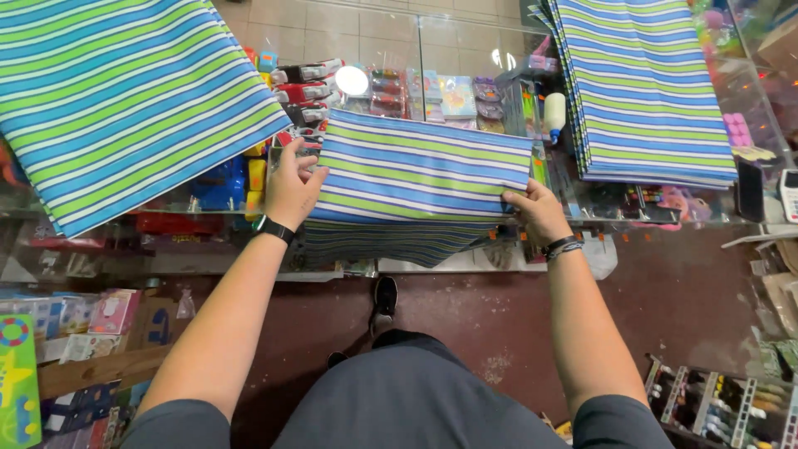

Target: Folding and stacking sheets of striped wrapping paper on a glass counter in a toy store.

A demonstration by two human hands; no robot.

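Grey sleeves, black watch (274, 229), beaded bracelets (563, 247).

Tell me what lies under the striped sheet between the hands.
The striped sheet rests on a glass counter; small colourful goods show beyond it, but whatever sits directly underneath is covered.

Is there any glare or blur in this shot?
Head view: bright glare spot on the glass counter, fainter reflections further right; the striped sheet and both hands, left hand and right hand, look sharp; straight edges bow toward the corners.
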